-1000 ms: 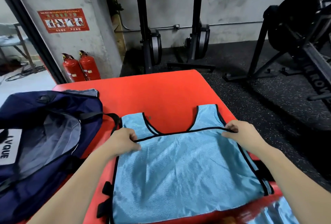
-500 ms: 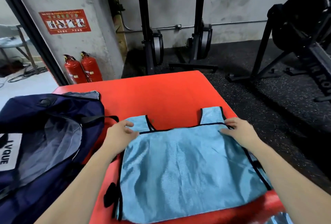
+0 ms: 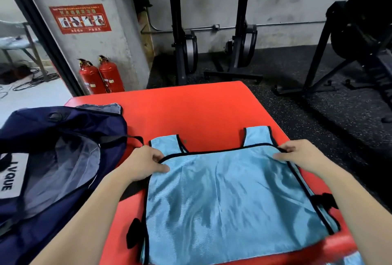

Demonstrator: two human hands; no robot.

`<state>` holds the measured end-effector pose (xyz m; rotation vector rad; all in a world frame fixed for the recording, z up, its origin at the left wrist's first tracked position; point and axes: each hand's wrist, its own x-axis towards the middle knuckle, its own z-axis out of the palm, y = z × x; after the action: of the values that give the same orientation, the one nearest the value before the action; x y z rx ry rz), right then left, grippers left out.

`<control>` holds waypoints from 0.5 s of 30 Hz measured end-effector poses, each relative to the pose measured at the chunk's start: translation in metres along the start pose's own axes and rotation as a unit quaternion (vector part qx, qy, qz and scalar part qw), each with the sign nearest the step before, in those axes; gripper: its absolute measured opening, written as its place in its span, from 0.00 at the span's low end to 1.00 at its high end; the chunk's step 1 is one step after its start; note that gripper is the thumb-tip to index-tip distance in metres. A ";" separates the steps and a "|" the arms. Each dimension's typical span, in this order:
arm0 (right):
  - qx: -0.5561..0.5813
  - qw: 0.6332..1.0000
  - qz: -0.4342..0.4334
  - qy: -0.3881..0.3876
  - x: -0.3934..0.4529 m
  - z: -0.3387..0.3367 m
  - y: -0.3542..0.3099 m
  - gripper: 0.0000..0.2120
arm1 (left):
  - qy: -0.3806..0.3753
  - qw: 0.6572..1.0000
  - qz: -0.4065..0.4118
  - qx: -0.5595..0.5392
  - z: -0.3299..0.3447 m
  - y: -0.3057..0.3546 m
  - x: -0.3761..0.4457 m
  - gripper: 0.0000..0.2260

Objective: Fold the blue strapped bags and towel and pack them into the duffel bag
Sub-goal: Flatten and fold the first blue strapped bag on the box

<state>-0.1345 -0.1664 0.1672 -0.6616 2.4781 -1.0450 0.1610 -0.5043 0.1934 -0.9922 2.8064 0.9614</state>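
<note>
A light blue strapped bag (image 3: 229, 197) with black trim lies flat on the red padded platform (image 3: 191, 110), folded so its front edge reaches across the two shoulder straps. My left hand (image 3: 146, 163) pinches the folded edge at its left corner. My right hand (image 3: 297, 154) holds the same edge at the right corner. The navy duffel bag (image 3: 55, 158) sits open on the left, its grey lining showing and a white label on its side. A bit of another light blue fabric (image 3: 352, 259) shows at the bottom right.
Black rubber gym floor (image 3: 318, 116) drops off to the right of the platform. Two upright exercise machines (image 3: 184, 48) stand at the back wall. Two red fire extinguishers (image 3: 101, 76) stand at the left pillar. A dark machine frame (image 3: 350, 52) stands at the right.
Both hands carried the bag's front edge away from me, over the straps, so less of the straps shows. The folded bag now lies flatter and the view has shifted slightly.
</note>
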 end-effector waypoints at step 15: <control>-0.012 0.994 -0.018 0.110 0.002 0.036 -0.010 0.10 | 0.119 0.990 -0.053 -0.054 0.017 -0.007 0.018 0.28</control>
<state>-0.1152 -0.1939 0.1504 -0.6310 2.6781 -1.1590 0.1472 -0.5093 0.1717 -1.3394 2.8748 1.0571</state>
